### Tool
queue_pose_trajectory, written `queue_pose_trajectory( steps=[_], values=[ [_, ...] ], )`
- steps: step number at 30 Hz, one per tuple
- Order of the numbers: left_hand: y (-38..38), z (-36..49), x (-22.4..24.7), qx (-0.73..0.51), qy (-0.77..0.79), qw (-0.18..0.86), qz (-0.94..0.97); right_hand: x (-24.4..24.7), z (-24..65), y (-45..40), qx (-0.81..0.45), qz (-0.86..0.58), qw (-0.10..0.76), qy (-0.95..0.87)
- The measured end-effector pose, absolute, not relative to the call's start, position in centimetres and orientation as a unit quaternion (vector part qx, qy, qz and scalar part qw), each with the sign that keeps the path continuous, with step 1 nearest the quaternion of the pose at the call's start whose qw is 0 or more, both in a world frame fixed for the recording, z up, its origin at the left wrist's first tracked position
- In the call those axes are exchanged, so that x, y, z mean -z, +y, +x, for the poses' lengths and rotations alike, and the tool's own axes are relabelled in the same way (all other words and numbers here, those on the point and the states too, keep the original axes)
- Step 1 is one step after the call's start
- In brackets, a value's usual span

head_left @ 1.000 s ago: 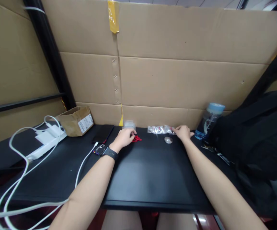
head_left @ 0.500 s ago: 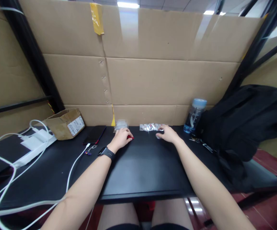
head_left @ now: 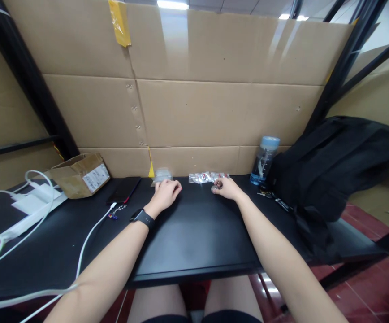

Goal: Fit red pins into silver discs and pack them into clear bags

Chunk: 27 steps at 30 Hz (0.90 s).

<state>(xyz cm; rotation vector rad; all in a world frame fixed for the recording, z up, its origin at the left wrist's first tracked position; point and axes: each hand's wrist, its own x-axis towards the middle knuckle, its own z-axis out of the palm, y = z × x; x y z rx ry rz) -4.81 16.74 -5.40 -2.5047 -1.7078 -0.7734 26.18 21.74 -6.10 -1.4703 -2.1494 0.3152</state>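
Note:
My left hand (head_left: 166,194), with a dark watch (head_left: 142,217) on its wrist, is over the black tabletop. Thumb and fingers are pinched on a small red thing (head_left: 181,189), mostly hidden, whose kind I cannot make out. Just behind these fingers lies a clear plastic case (head_left: 162,174). My right hand (head_left: 228,188) is closed on a small round clear piece (head_left: 215,190), low over the table. Beyond it, near the cardboard wall, lies a strip of clear plastic packets (head_left: 204,177) with small red and whitish bits inside.
On the left are a cardboard box (head_left: 80,176), a white power strip (head_left: 36,214) with cables, a dark phone-like slab (head_left: 123,190) and a keychain (head_left: 115,213). To the right stand a water bottle (head_left: 264,160) and a black backpack (head_left: 332,166), with keys (head_left: 265,193) beside them.
The view has turned a little to the right. My left hand has tilted, and less of the red thing shows. My right fingers have drawn together on the round clear piece.

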Motion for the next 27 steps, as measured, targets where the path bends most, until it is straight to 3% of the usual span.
queue_pose_trajectory(
  steps=[8, 18, 27],
  values=[
    [14.9, -2.4, 3.7, 0.325, -0.519, -0.056, -0.789, 4.7, 25.1, 20.4, -0.119, -0.545, 0.347, -0.754],
    [14.6, -1.9, 3.7, 0.427, -0.495, -0.091, -0.752, 2.8, 21.6, 17.5, -0.238, -0.382, 0.465, -0.763],
    [15.3, -1.5, 4.4, 0.489, -0.443, -0.168, -0.733, 3.6, 18.0, 15.4, -0.269, -0.3, 0.528, -0.747]
  ],
)
